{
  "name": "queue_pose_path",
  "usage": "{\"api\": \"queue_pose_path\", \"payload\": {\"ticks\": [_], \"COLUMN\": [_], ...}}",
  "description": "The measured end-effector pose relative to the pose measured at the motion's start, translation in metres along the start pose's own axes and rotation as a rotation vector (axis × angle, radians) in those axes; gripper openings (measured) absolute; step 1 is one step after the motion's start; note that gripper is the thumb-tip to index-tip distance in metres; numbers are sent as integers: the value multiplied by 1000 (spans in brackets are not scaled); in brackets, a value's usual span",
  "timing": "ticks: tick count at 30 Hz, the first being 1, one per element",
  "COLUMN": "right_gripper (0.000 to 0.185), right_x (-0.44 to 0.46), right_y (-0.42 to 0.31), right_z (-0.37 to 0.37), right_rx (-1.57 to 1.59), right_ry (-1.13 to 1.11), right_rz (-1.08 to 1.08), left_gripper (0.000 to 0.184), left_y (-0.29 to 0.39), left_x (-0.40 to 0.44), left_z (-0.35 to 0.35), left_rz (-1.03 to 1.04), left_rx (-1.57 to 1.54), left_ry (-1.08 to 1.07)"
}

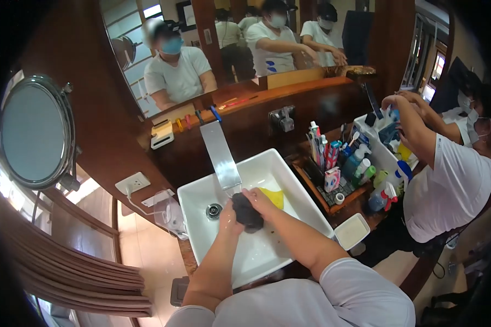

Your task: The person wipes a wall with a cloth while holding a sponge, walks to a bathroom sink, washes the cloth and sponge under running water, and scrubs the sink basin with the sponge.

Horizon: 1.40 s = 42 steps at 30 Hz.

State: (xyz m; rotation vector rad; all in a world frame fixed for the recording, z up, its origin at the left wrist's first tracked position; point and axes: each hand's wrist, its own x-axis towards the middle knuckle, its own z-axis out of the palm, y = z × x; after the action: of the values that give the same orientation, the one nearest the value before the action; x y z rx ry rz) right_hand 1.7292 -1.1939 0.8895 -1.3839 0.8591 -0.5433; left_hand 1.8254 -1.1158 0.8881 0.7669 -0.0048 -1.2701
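Over the white sink I hold a bunched dark grey cloth under the wide metal faucet. My left hand grips its left side, and my right hand closes on it from the upper right. Water runs from the spout's lip onto the cloth and my hands. Just right of my right hand, a yellow cloth lies in the basin, partly hidden behind that hand. The round drain shows to the left of my hands. Small dark specks dot the basin floor.
Right of the sink, a wooden tray holds toothpaste tubes and bottles. A spray bottle and a white tub stand nearer. A co-worker reaches over a white bin. A round mirror juts out at left.
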Motion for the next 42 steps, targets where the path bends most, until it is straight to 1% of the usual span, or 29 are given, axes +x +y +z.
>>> {"api": "queue_pose_path", "payload": {"ticks": [2,5,6,8,9,12,15,18,19,22,23,25,26,27,28,29,30,31,32,35,38,40,41,42], "right_gripper": [38,41,41,43,39,32,35,38,36,39,40,43,41,39,37,35,31,31,31,28,30,32,33,37], "right_x": [-2,-7,-4,6,11,-29,-50,-15,-6,21,11,-9,-3,9,15,9,-13,-34,-45,-39,-10,15,15,12], "right_y": [11,17,16,16,18,-28,-46,-21,-20,11,1,-18,-8,8,14,3,-19,-35,-42,-34,-18,7,7,9], "right_z": [-13,-17,-14,-6,-2,25,40,25,15,-10,-16,-26,-26,-24,-19,-6,10,27,36,41,18,6,3,-2], "right_rx": [509,2,60,177,17,-529,-769,-675,-662,-68,113,476,311,145,-20,-367,-403,-484,-565,-788,-666,-410,-279,-43], "right_ry": [-361,-419,-340,-183,-60,-106,-223,96,167,224,102,-138,-147,-157,-167,-43,-20,-100,-180,-167,88,203,253,64], "right_rz": [172,72,32,-44,-214,-464,-542,-474,-388,24,74,178,119,59,-2,-195,-375,-430,-484,-585,-544,-353,-252,-77], "left_gripper": [26,20,18,18,18,20,22,25,26,27,29,29,30,29,28,27,28,27,30,31,32,33,32,33], "left_y": [14,23,25,20,16,-13,-26,-27,-20,-8,-3,11,16,20,16,8,0,-14,-33,-29,-16,-7,-5,-2], "left_x": [2,2,2,9,12,14,10,-6,-12,-8,-5,-8,-10,-13,-8,4,17,29,53,27,2,-5,-6,-5], "left_z": [-3,3,3,-8,-16,-38,-21,4,19,19,19,18,19,22,15,0,-17,-35,-72,-48,-3,18,20,18], "left_rz": [80,236,290,355,385,30,4,-42,-32,-144,-80,-21,7,49,116,184,254,161,182,98,27,12,32,83], "left_rx": [-138,-72,-50,102,178,-198,-135,-52,244,86,48,-88,-157,-122,-59,6,71,-70,-388,-166,57,198,111,51], "left_ry": [-37,23,45,258,366,19,24,28,121,81,50,-103,-179,-84,-44,-5,34,102,-131,-49,17,77,88,46]}}
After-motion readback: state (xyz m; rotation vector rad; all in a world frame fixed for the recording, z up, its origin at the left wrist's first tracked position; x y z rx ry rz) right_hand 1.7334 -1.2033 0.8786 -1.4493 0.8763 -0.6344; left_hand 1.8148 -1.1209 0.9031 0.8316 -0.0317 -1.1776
